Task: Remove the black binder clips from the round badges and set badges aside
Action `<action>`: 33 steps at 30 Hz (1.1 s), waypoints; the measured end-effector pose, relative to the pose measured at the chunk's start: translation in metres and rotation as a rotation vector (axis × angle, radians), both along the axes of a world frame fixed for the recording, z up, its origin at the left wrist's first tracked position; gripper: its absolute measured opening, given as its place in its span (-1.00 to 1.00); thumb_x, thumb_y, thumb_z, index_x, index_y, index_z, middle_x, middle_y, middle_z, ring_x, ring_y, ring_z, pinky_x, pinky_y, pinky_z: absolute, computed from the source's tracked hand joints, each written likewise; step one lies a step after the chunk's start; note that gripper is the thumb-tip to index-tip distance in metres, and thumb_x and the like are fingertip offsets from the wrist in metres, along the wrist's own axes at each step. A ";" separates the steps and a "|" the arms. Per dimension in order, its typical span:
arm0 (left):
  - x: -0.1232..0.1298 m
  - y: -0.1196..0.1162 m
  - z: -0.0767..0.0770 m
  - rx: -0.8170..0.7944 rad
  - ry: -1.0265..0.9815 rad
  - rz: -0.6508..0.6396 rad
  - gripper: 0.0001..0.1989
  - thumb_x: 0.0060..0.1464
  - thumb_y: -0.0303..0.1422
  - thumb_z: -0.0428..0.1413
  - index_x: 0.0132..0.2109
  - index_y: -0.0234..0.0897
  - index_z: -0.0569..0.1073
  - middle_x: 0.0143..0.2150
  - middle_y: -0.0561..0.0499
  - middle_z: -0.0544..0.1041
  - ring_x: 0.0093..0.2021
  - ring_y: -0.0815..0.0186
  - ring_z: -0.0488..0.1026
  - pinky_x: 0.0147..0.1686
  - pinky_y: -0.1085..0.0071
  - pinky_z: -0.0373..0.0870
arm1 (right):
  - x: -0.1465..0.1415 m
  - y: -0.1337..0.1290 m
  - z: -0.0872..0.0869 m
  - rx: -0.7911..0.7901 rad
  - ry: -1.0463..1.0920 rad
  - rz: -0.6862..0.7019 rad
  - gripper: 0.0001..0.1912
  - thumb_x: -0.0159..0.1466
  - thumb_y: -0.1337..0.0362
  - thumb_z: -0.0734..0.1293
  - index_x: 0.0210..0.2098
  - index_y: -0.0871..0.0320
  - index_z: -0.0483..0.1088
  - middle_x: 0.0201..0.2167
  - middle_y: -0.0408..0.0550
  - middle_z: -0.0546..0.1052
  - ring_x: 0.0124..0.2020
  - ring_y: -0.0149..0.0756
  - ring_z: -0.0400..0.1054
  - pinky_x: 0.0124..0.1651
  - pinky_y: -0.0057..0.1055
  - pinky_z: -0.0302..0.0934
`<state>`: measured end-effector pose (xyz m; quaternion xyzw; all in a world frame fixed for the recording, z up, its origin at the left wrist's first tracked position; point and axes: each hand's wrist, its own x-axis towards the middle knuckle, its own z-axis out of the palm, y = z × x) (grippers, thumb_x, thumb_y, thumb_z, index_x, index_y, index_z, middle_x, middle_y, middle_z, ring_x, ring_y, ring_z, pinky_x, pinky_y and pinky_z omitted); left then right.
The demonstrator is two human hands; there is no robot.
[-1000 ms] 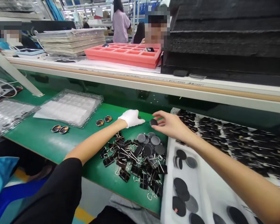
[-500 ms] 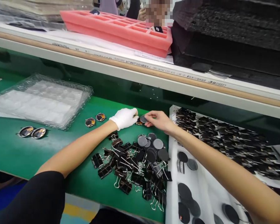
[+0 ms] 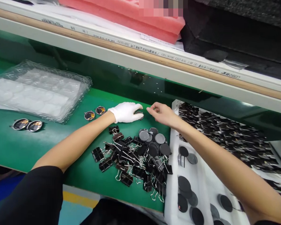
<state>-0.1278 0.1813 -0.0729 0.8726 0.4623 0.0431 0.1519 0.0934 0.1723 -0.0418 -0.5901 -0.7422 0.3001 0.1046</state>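
My left hand [image 3: 127,112], in a white glove, is closed around a pair of sunglasses, of which a dark round lens [image 3: 139,115] shows under the fingers. Just to its right my bare right hand [image 3: 163,114] hovers with bent fingers drawn together; no object shows in it. Below both hands lies a heap of black binder clips [image 3: 126,178] with silver wire handles. Several grey and black round discs [image 3: 159,138] rest on the heap's upper right. Left of the glove lie round sunglasses with amber-and-dark lenses [image 3: 100,110], and another pair [image 3: 34,126] sits further left.
A clear plastic tray [image 3: 77,107] stands at the left on the green table [image 3: 53,147]. A white foam tray [image 3: 201,184] at the right holds loose discs and rows of clips [image 3: 224,134]. Above runs a shelf edge [image 3: 121,47] bearing pink foam [image 3: 121,18] and black sheets.
The disc that my right fingers held at the sunglasses no longer shows in them, and that hand has drawn slightly right. My left hand now covers more of the sunglasses. The view has tilted downward.
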 end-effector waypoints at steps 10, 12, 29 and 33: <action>-0.005 0.003 0.000 -0.052 0.032 -0.107 -0.47 0.15 0.03 0.14 0.19 -0.07 0.48 0.16 -0.07 0.46 0.02 0.07 0.54 -0.07 0.29 0.41 | -0.020 -0.091 0.038 0.106 -0.177 0.784 -0.75 0.36 0.25 0.46 0.02 0.13 0.55 -0.12 0.05 0.56 -0.08 -0.12 0.43 -0.04 -0.22 0.18; -0.006 0.002 0.001 -0.048 0.018 -0.107 -0.49 0.14 0.02 0.15 0.14 -0.11 0.49 0.12 -0.08 0.49 -0.01 0.08 0.54 -0.11 0.29 0.40 | -0.027 -0.091 0.029 0.108 -0.230 0.802 -0.86 0.39 0.31 0.43 -0.07 0.16 0.57 -0.17 0.03 0.56 -0.14 -0.15 0.44 -0.09 -0.23 0.14; -0.010 0.010 -0.004 -0.027 -0.030 -0.101 -0.51 0.02 0.00 0.22 0.00 -0.21 0.55 -0.03 -0.11 0.53 -0.12 0.08 0.55 -0.17 0.28 0.38 | 0.004 -0.027 0.037 -0.032 0.353 0.016 -0.82 0.21 0.18 0.54 -0.40 0.14 0.55 -0.40 -0.03 0.66 -0.32 -0.24 0.55 -0.19 -0.35 0.45; -0.010 0.011 -0.005 -0.034 -0.040 -0.091 -0.48 0.02 0.02 0.21 0.01 -0.22 0.55 -0.02 -0.13 0.52 -0.11 0.07 0.54 -0.18 0.27 0.38 | 0.004 0.001 0.005 -0.286 0.358 -0.333 -0.80 0.20 0.35 0.54 -0.48 0.15 0.48 -0.43 0.04 0.65 -0.37 -0.29 0.56 -0.31 -0.45 0.43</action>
